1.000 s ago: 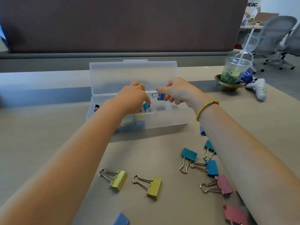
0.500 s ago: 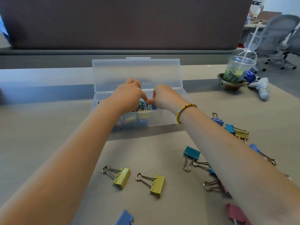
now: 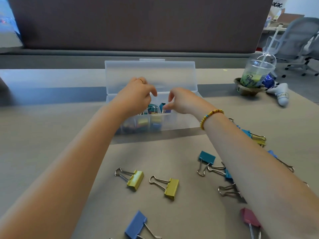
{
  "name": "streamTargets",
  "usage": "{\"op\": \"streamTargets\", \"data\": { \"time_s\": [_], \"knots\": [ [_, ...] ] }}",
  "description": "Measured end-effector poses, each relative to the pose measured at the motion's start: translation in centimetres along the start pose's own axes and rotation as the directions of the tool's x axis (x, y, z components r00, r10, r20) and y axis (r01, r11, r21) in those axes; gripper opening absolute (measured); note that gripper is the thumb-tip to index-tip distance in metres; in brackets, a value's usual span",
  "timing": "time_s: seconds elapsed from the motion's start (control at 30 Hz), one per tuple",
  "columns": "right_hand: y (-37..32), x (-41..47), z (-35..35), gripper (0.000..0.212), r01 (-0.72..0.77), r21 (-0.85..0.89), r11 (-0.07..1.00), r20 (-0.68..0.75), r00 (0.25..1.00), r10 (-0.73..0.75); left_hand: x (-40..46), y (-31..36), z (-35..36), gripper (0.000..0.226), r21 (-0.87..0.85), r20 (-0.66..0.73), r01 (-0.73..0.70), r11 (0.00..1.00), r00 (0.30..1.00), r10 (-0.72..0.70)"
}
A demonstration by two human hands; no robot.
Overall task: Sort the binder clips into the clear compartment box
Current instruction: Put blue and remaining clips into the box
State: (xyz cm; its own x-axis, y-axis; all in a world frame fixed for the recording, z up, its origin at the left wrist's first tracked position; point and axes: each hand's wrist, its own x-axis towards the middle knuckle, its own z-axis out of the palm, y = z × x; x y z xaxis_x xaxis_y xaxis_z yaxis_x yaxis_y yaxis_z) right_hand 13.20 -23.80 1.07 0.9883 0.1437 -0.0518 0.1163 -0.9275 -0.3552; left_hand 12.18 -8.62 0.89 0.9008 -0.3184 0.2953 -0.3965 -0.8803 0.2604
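Upper right of frame: white sign point(image 3: 277, 5) reads "acac", start cut off. White controller point(image 3: 280, 94) at right: handwritten label, illegible. Cup point(image 3: 255, 73) print unreadable.
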Motion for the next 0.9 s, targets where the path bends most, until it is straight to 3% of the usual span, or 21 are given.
{"op": "streamTargets", "data": {
  "time_s": [0.1, 0.17, 0.2, 0.27, 0.33, 0.4, 0.47, 0.57, 0.67, 0.9],
  "knots": [
    [0.0, -1.9, -0.3, 0.018, 0.045, 0.122, 0.992, -0.24, 0.971, -0.014, -2.7, 0.6, -1.8, 0.016, -0.239, -0.049, 0.015, 0.971, 0.998, -0.027],
    [-0.3, -3.4, -0.5, 0.014, 0.092, 0.167, 0.982, -0.327, 0.944, -0.033, -4.9, 1.1, -3.0, 0.006, -0.381, 0.084, 0.053, 0.923, 0.996, -0.023],
    [-0.6, -4.3, -0.7, 0.013, 0.117, 0.193, 0.974, -0.299, 0.953, -0.055, -5.8, 1.2, -3.5, 0.005, -0.397, 0.199, 0.079, 0.914, 0.98, 0.001],
    [-1.2, -6.4, -1.0, 0.012, 0.157, 0.199, 0.967, -0.132, 0.982, -0.132, -7.6, 1.3, -4.0, 0.011, -0.322, 0.45, 0.111, 0.94, 0.892, 0.049],
    [-1.8, -8.7, -1.1, 0.013, 0.213, 0.079, 0.974, 0.105, 0.97, -0.22, -9.1, 1.3, -3.8, 0.018, -0.205, 0.641, 0.098, 0.974, 0.765, 0.059],
    [-2.3, -10.5, -0.7, 0.017, 0.296, -0.066, 0.953, 0.324, 0.909, -0.26, -10.3, 1.5, -3.3, 0.026, -0.095, 0.732, 0.073, 0.993, 0.681, 0.02],
    [-2.8, -11.8, 0.1, 0.029, 0.327, -0.16, 0.931, 0.477, 0.852, -0.216, -11.1, 1.5, -2.8, 0.035, 0.003, 0.761, 0.036, 0.999, 0.648, -0.026],
    [-3.1, -13.0, 1.2, 0.044, 0.304, -0.231, 0.924, 0.59, 0.799, -0.116, -11.6, 1.6, -2.1, 0.046, 0.097, 0.766, -0.003, 0.995, 0.638, -0.073],
    [-3.3, -13.6, 2.4, 0.048, 0.292, -0.296, 0.91, 0.6, 0.798, -0.06, -11.6, 1.8, -1.4, 0.045, 0.134, 0.722, -0.028, 0.991, 0.688, -0.078],
    [-3.4, -13.0, 3.4, 0.018, 0.32, -0.337, 0.885, 0.499, 0.858, -0.12, -11.3, 1.4, -1.4, 0.031, -0.003, 0.608, 0.053, 0.999, 0.793, -0.041]
  ]
}}
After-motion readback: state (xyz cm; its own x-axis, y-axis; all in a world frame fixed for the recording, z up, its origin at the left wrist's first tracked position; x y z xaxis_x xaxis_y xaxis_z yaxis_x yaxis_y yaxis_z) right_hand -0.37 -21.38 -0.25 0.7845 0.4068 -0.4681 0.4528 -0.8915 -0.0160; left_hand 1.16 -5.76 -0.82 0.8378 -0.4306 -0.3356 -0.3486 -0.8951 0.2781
